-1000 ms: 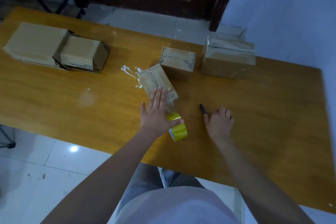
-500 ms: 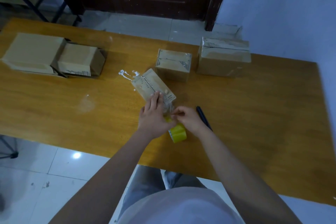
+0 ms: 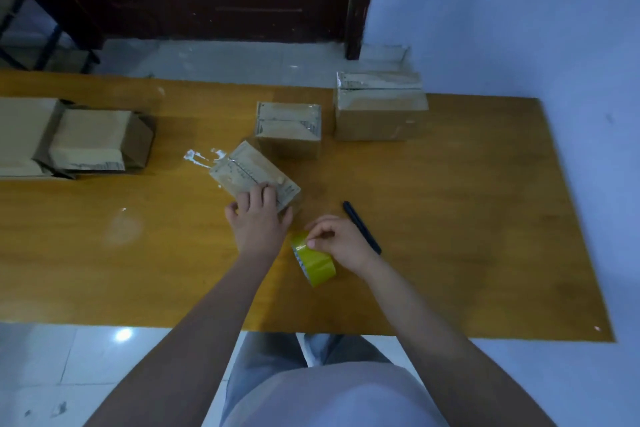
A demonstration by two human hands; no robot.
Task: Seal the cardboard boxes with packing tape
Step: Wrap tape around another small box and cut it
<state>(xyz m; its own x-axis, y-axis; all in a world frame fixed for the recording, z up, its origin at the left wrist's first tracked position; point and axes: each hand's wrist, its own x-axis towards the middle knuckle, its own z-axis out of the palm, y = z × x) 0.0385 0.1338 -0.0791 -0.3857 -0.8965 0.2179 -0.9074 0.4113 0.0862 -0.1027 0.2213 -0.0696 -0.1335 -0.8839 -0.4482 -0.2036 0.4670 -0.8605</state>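
Wooden tabletop (image 3: 450, 218) beside a pale wall, dark door behind. Left hand (image 3: 258, 218) lies on the small box (image 3: 249, 173) at centre, fingers straight and pressing its near end. Right hand (image 3: 341, 239) pinches the yellow tape roll (image 3: 313, 262), which sits just beside the box toward the near edge. Black pen (image 3: 360, 225) lies just right of that hand. Two taped boxes (image 3: 289, 130) (image 3: 379, 106) stand farther back; two more boxes (image 3: 93, 140) (image 3: 24, 135) lie far left.
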